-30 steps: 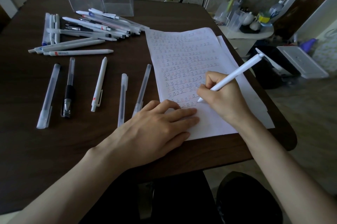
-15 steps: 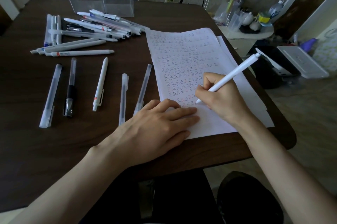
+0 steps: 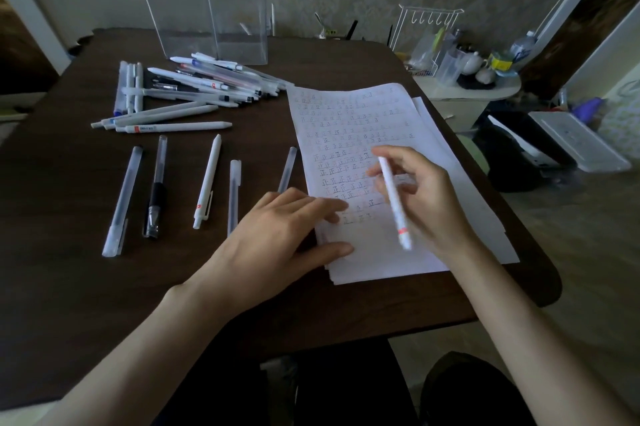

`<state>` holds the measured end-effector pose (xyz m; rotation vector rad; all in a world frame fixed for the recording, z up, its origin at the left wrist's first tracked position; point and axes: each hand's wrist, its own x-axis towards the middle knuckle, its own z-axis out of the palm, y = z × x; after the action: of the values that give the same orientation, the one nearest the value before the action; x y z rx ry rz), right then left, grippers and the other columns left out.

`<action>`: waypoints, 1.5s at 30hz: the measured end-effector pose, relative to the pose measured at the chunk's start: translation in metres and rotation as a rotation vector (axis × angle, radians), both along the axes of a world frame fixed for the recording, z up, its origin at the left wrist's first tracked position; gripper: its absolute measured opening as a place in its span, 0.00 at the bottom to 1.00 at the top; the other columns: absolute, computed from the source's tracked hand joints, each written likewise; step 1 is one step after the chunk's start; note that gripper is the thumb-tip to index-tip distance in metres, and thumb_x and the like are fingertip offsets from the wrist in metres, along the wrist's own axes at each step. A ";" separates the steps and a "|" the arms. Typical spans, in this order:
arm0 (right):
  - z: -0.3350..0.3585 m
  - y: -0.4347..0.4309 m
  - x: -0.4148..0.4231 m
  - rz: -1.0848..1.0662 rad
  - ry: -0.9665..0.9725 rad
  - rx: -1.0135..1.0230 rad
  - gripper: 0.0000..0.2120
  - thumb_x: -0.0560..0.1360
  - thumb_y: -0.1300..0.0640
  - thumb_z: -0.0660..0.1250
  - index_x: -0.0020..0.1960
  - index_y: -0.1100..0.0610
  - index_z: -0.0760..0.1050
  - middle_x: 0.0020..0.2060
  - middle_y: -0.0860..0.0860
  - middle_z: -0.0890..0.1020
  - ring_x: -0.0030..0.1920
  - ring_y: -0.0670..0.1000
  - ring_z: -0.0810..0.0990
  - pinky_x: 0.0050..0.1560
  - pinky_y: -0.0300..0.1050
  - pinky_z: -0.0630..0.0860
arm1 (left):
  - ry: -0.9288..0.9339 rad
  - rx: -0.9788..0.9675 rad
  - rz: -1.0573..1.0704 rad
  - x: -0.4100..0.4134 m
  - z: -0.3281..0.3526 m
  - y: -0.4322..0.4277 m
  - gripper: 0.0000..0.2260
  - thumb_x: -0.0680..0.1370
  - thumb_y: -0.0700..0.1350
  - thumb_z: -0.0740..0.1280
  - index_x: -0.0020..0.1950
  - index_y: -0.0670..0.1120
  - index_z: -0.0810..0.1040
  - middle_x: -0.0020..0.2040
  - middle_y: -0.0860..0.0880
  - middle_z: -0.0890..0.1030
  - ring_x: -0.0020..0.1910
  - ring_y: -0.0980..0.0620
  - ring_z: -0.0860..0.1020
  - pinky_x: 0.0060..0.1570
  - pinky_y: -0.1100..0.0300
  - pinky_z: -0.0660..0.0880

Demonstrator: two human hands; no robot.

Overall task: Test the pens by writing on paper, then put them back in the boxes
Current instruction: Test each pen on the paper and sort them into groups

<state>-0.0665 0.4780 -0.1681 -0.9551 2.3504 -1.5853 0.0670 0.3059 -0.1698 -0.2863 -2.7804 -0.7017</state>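
One white pen [image 3: 394, 204] sits in the right hand [image 3: 426, 197], pinched between thumb and curled fingers. It slants over the lower half of the paper [image 3: 349, 120], with its orange-marked end toward the person. The pen is blurred, so I cannot tell whether it touches the sheet. The paper is a small stack, its top sheet filled with rows of handwritten marks, and it lies on the right side of the dark table [image 3: 69, 287]. The left hand [image 3: 277, 245] rests flat on the paper's near left edge, fingers straight and holding nothing. Just left of the paper, five pens lie in a loose row [image 3: 207, 181], one of them with a black grip [image 3: 156, 186]. Behind that row is a heap of pens [image 3: 194, 89]. Two tall clear boxes [image 3: 239, 10] stand at the table's far edge, just beyond the heap.
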 end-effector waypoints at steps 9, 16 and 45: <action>0.009 -0.007 0.006 0.105 -0.104 -0.080 0.14 0.74 0.58 0.69 0.57 0.45 0.76 0.49 0.52 0.82 0.53 0.52 0.80 0.57 0.51 0.77 | 0.062 -0.107 -0.136 -0.004 -0.001 0.003 0.24 0.74 0.62 0.60 0.67 0.53 0.72 0.52 0.56 0.79 0.53 0.59 0.71 0.51 0.68 0.62; 0.016 -0.020 0.007 0.160 -0.024 -0.045 0.14 0.74 0.61 0.70 0.56 0.49 0.76 0.45 0.50 0.81 0.47 0.46 0.79 0.50 0.39 0.76 | 0.127 -0.141 -0.104 -0.004 -0.004 -0.004 0.20 0.73 0.60 0.62 0.60 0.51 0.77 0.47 0.55 0.80 0.50 0.57 0.74 0.51 0.63 0.65; 0.025 -0.212 0.078 0.316 0.274 0.580 0.12 0.80 0.51 0.59 0.52 0.59 0.75 0.44 0.54 0.79 0.45 0.55 0.79 0.40 0.49 0.72 | -0.273 -0.119 0.666 0.077 0.001 -0.126 0.35 0.71 0.71 0.42 0.76 0.59 0.52 0.77 0.53 0.53 0.75 0.53 0.52 0.70 0.55 0.54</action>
<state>0.0116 0.2664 -0.1434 -1.3570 2.4445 -0.6321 0.1440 0.1794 -0.1691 0.7370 -2.8865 -0.4247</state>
